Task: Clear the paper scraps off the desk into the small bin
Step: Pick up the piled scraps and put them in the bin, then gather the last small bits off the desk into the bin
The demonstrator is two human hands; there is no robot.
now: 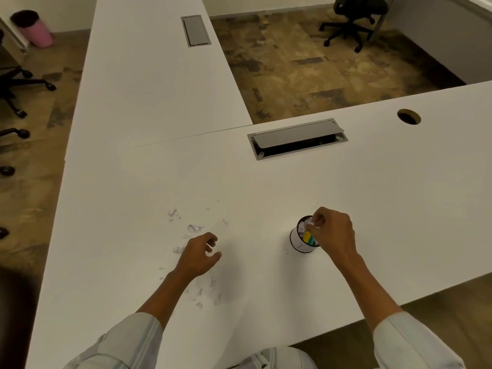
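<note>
Your right hand (332,233) pinches a crumpled white scrap over the small round bin (302,239), which stands on the smooth white table (372,195). Your left hand (201,253), fingers loosely curled and holding nothing, hovers among torn paper scraps (195,228) scattered left of the bin.

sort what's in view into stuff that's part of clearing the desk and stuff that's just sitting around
Part of the job:
- paper scraps scattered on the white desk
- small bin, already holding scraps
- right hand over the bin
- left hand by the scraps

Just lying about:
- open cable tray
- closed cable tray
- grommet hole
- pink bin on the floor
- office chair
</note>
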